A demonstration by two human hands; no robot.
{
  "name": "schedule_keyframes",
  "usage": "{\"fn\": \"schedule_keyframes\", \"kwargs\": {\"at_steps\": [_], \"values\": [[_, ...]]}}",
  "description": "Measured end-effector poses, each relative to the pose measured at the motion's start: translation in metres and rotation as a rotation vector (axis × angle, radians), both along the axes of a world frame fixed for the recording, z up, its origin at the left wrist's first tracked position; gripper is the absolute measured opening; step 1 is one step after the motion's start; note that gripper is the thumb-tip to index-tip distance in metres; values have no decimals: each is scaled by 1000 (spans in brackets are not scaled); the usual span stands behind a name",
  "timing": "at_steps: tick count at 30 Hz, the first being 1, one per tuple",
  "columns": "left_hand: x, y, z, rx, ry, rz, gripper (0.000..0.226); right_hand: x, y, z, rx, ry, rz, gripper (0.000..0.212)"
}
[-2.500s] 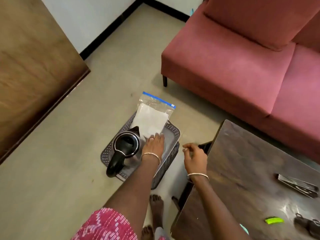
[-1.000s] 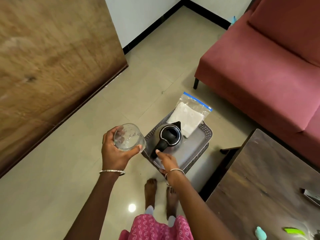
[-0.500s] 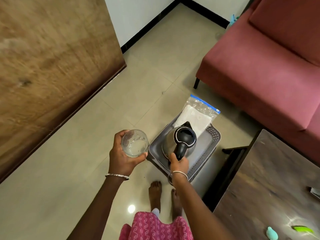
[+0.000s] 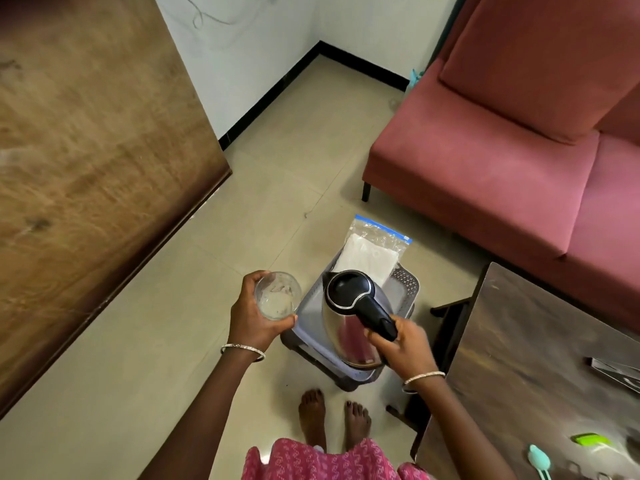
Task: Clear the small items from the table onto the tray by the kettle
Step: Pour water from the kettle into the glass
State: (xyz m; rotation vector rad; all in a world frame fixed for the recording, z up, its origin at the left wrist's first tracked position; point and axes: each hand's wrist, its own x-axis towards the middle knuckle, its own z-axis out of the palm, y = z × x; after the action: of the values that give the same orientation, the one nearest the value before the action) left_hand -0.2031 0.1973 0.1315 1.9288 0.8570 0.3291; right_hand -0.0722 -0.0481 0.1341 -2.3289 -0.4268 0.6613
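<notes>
Head view: the right grip [image 4: 403, 344] is wrapped round the black handle of the kettle [image 4: 349, 299]. The kettle now looks raised off the tray [image 4: 405, 285], with its spout turned toward the glass [image 4: 277, 296]. Half a second ago the kettle stood upright in the tray and that grip was only closing on the handle. The left grip [image 4: 256, 320] holds the glass from the side, just beside the kettle's spout, much as it did a second ago. Further back, it lay flat in the tray and the right one hovered empty near the desk [image 4: 536, 358] corner.

The tray sits on the floor between the desk and the sofa [image 4: 485, 168], with a plastic bag [image 4: 374, 251] leaning over its far rim. The small items remain on the desk: a green piece [image 4: 588, 439], a teal piece [image 4: 538, 459] and a metal thing [image 4: 616, 370] at the right edge. With both grips busy, I judge that the clearing has not advanced. This looks like a pour into the glass.
</notes>
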Motion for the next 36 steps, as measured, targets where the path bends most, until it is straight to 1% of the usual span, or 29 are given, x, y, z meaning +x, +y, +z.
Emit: {"fn": "schedule_keyframes", "kwargs": {"at_steps": [6, 9, 12, 14, 16, 20, 24, 31, 36], "values": [[13, -3, 7, 12, -8, -43, 88, 28, -4, 96, 0, -98, 217, 43], [19, -7, 9, -4, -16, -70, 88, 38, -1, 137, -15, -181, 272, 48], [25, -13, 13, -26, -47, -93, 88, 46, 3, 167, -68, -329, 286, 58], [31, -18, 18, -44, -63, -103, 87, 50, 6, 182, -104, -390, 303, 60], [35, -22, 23, -59, -86, -102, 86, 54, 10, 192, -124, -447, 339, 57], [41, -30, 35, -76, -100, -112, 85, 58, 17, 211, -181, -536, 427, 66], [41, -34, 41, -67, -89, -148, 87, 55, 19, 224, -216, -538, 500, 65], [35, -43, 46, -107, -79, -203, 86, 49, 22, 234, -289, -548, 508, 60], [32, -45, 50, -116, -82, -217, 85, 47, 26, 236, -328, -540, 531, 64]]}}
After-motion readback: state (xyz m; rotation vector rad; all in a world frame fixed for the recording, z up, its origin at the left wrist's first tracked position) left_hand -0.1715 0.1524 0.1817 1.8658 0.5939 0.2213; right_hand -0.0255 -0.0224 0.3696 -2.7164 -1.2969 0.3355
